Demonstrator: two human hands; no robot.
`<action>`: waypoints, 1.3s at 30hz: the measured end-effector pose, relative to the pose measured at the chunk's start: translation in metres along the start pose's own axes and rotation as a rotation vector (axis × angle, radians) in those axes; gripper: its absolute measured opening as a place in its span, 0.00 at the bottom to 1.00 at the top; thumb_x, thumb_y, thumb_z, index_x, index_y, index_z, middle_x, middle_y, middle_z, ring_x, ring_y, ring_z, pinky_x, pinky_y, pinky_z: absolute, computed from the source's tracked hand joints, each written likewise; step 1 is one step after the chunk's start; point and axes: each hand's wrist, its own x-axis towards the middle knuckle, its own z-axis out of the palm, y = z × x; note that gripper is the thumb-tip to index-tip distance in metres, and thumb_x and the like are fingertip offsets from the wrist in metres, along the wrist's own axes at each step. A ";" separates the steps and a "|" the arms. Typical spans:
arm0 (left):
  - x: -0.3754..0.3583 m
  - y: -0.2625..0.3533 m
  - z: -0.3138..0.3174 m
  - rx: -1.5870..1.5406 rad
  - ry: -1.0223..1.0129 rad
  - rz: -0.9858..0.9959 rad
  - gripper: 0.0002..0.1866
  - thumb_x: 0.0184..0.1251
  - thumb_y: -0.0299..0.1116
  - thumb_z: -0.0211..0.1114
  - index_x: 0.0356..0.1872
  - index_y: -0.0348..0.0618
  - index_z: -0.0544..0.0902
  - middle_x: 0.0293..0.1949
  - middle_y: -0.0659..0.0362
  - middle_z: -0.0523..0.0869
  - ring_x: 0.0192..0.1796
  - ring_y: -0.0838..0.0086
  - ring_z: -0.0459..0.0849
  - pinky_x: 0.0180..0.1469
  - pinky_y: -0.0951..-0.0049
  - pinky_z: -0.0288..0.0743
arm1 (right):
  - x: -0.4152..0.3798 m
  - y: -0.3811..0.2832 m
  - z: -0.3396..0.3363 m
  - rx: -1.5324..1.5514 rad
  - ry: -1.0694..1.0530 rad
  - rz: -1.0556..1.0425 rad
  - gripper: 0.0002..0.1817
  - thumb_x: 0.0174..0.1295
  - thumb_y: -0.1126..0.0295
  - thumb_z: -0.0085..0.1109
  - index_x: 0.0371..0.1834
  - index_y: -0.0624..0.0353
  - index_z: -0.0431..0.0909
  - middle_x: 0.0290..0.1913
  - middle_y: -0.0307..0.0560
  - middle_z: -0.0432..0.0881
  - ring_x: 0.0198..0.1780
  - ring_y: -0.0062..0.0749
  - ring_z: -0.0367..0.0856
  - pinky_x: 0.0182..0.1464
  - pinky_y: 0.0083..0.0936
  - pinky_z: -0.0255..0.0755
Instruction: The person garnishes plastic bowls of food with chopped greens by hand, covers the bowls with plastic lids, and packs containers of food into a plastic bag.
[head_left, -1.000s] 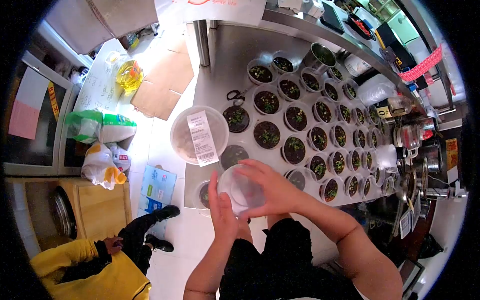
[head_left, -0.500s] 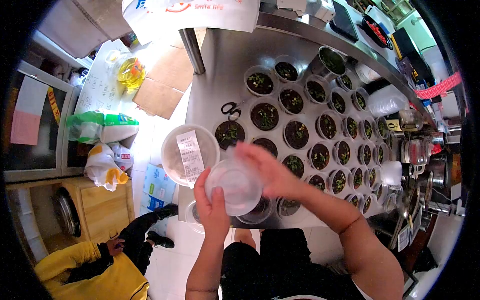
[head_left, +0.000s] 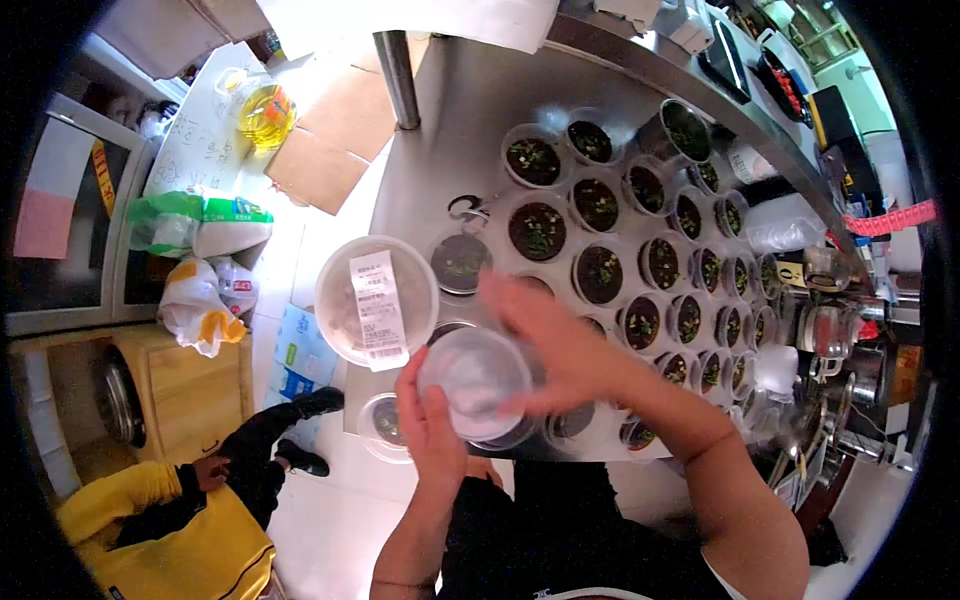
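My left hand [head_left: 432,425] is closed on a round translucent plastic lid [head_left: 470,375], perhaps several stacked, with the thumb on top. My right hand [head_left: 570,350], blurred, spreads its fingers and thumb at the lid's right edge; nothing shows in its grasp. Just beyond, a sauce cup [head_left: 461,262] looks hazy, as if lidded. Left of it a large round takeaway container [head_left: 330,310] carries a printed receipt [head_left: 376,305]. Rows of clear cups with dark sauce and chopped greens, such as this one [head_left: 537,230], cover the steel table; my right arm hides some.
Scissors [head_left: 468,208] lie behind the hazy cup. A metal pot [head_left: 685,130] stands at the back beneath a steel shelf [head_left: 640,70]. Stacked pans and jars [head_left: 830,325] line the right. A seated person in a yellow jacket [head_left: 190,540] is at lower left. An oil jug [head_left: 266,115] stands left.
My right hand has moved slightly right and down and opened wider beside the lid. The cup behind the hands went from clear dark contents to a hazy top. The camera view shifted slightly.
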 end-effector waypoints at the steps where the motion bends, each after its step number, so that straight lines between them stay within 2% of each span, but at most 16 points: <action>1: -0.004 0.003 0.007 -0.055 -0.050 -0.021 0.25 0.77 0.42 0.49 0.66 0.34 0.66 0.62 0.48 0.73 0.62 0.66 0.74 0.64 0.67 0.66 | -0.013 -0.016 0.007 0.081 -0.127 0.032 0.53 0.42 0.44 0.74 0.69 0.62 0.61 0.72 0.66 0.58 0.73 0.60 0.55 0.73 0.47 0.52; 2: -0.007 0.008 0.013 -0.105 -0.098 -0.037 0.26 0.77 0.43 0.48 0.66 0.33 0.66 0.62 0.48 0.72 0.62 0.66 0.73 0.64 0.67 0.66 | -0.024 -0.022 0.017 0.006 -0.098 -0.018 0.51 0.41 0.49 0.76 0.68 0.61 0.63 0.71 0.66 0.58 0.71 0.61 0.58 0.71 0.45 0.58; 7: -0.019 0.007 0.027 -0.186 -0.178 -0.078 0.35 0.76 0.58 0.43 0.65 0.33 0.66 0.63 0.49 0.71 0.64 0.65 0.72 0.66 0.66 0.64 | -0.051 -0.032 0.018 0.145 -0.041 0.195 0.52 0.38 0.53 0.78 0.68 0.60 0.62 0.70 0.64 0.59 0.71 0.58 0.60 0.71 0.44 0.57; 10: -0.019 0.012 0.027 -0.224 -0.203 -0.045 0.31 0.77 0.53 0.43 0.65 0.33 0.66 0.63 0.49 0.71 0.63 0.65 0.72 0.65 0.66 0.66 | -0.058 -0.017 0.023 0.351 0.026 0.216 0.51 0.38 0.56 0.78 0.69 0.59 0.62 0.72 0.59 0.58 0.72 0.51 0.59 0.71 0.42 0.58; 13: -0.017 0.007 0.023 -0.103 -0.163 -0.005 0.26 0.76 0.42 0.46 0.66 0.33 0.65 0.62 0.48 0.73 0.61 0.65 0.74 0.62 0.67 0.70 | -0.066 -0.003 0.033 0.830 0.182 0.267 0.53 0.36 0.57 0.78 0.69 0.58 0.61 0.70 0.63 0.60 0.72 0.52 0.60 0.71 0.43 0.58; 16: -0.016 -0.004 0.010 0.004 -0.099 0.030 0.23 0.74 0.32 0.49 0.66 0.34 0.64 0.60 0.46 0.74 0.59 0.66 0.76 0.60 0.68 0.73 | -0.061 0.033 0.014 0.224 0.366 0.291 0.51 0.38 0.55 0.76 0.68 0.57 0.62 0.71 0.63 0.57 0.73 0.55 0.58 0.73 0.45 0.54; 17: -0.017 -0.024 -0.001 -0.090 -0.092 0.008 0.24 0.73 0.29 0.52 0.67 0.35 0.62 0.60 0.45 0.75 0.55 0.65 0.80 0.52 0.67 0.81 | -0.058 0.042 0.020 0.071 0.337 0.308 0.50 0.39 0.55 0.75 0.68 0.57 0.62 0.72 0.63 0.56 0.73 0.56 0.56 0.73 0.46 0.52; 19: -0.021 -0.024 -0.012 -0.172 -0.029 -0.044 0.24 0.73 0.29 0.53 0.67 0.35 0.64 0.61 0.49 0.73 0.60 0.67 0.75 0.61 0.68 0.70 | -0.047 0.062 0.041 -0.236 0.280 0.338 0.48 0.42 0.53 0.72 0.68 0.56 0.62 0.73 0.62 0.55 0.74 0.58 0.53 0.74 0.50 0.48; 25: -0.018 -0.012 -0.025 -0.086 0.015 -0.032 0.23 0.72 0.30 0.54 0.66 0.35 0.66 0.63 0.51 0.71 0.63 0.67 0.72 0.66 0.67 0.64 | -0.047 0.054 0.046 -0.517 0.276 0.342 0.44 0.48 0.48 0.69 0.67 0.57 0.63 0.75 0.63 0.51 0.76 0.62 0.46 0.74 0.57 0.41; 28: 0.008 0.012 -0.008 0.055 -0.041 0.062 0.23 0.72 0.29 0.52 0.66 0.35 0.66 0.63 0.51 0.71 0.64 0.67 0.71 0.66 0.68 0.63 | -0.057 0.041 0.031 -0.315 0.399 0.259 0.41 0.55 0.51 0.67 0.69 0.57 0.62 0.75 0.62 0.50 0.76 0.56 0.51 0.72 0.52 0.50; 31: 0.076 0.020 0.021 0.261 -0.045 0.269 0.22 0.71 0.29 0.51 0.65 0.37 0.67 0.60 0.51 0.73 0.61 0.69 0.73 0.64 0.70 0.65 | -0.040 0.034 0.029 0.893 0.478 0.345 0.35 0.63 0.60 0.62 0.71 0.57 0.59 0.75 0.58 0.53 0.73 0.47 0.60 0.67 0.43 0.63; 32: 0.117 0.024 0.032 0.347 -0.008 0.369 0.22 0.72 0.29 0.51 0.65 0.38 0.67 0.58 0.51 0.74 0.58 0.70 0.75 0.61 0.71 0.68 | -0.034 0.040 0.019 0.755 0.541 0.329 0.35 0.64 0.63 0.61 0.72 0.58 0.58 0.75 0.56 0.54 0.72 0.45 0.61 0.64 0.39 0.66; 33: 0.146 0.060 0.044 0.203 -0.107 0.130 0.22 0.71 0.29 0.51 0.65 0.39 0.65 0.55 0.49 0.76 0.52 0.72 0.79 0.52 0.73 0.74 | -0.025 0.051 0.002 0.616 0.602 0.313 0.34 0.65 0.66 0.60 0.72 0.58 0.57 0.74 0.55 0.55 0.70 0.42 0.63 0.62 0.36 0.68; 34: 0.203 0.041 0.042 0.201 -0.156 0.093 0.24 0.69 0.28 0.52 0.65 0.40 0.63 0.50 0.49 0.77 0.42 0.71 0.81 0.42 0.71 0.77 | -0.018 0.060 -0.009 0.477 0.662 0.294 0.34 0.66 0.68 0.60 0.73 0.59 0.56 0.74 0.53 0.57 0.69 0.39 0.65 0.59 0.32 0.71; 35: 0.244 0.033 0.049 0.127 -0.107 -0.128 0.29 0.64 0.25 0.55 0.67 0.40 0.60 0.47 0.48 0.77 0.36 0.70 0.81 0.35 0.69 0.78 | -0.021 0.066 -0.014 0.474 0.691 0.308 0.34 0.65 0.69 0.60 0.73 0.59 0.57 0.73 0.52 0.59 0.69 0.38 0.66 0.58 0.31 0.71; 39: 0.336 -0.021 0.064 0.060 -0.049 -0.449 0.22 0.57 0.22 0.58 0.55 0.34 0.73 0.39 0.49 0.80 0.31 0.67 0.81 0.27 0.67 0.76 | -0.070 0.084 -0.013 0.540 0.734 0.485 0.35 0.63 0.70 0.63 0.71 0.59 0.58 0.69 0.49 0.65 0.67 0.35 0.68 0.55 0.28 0.73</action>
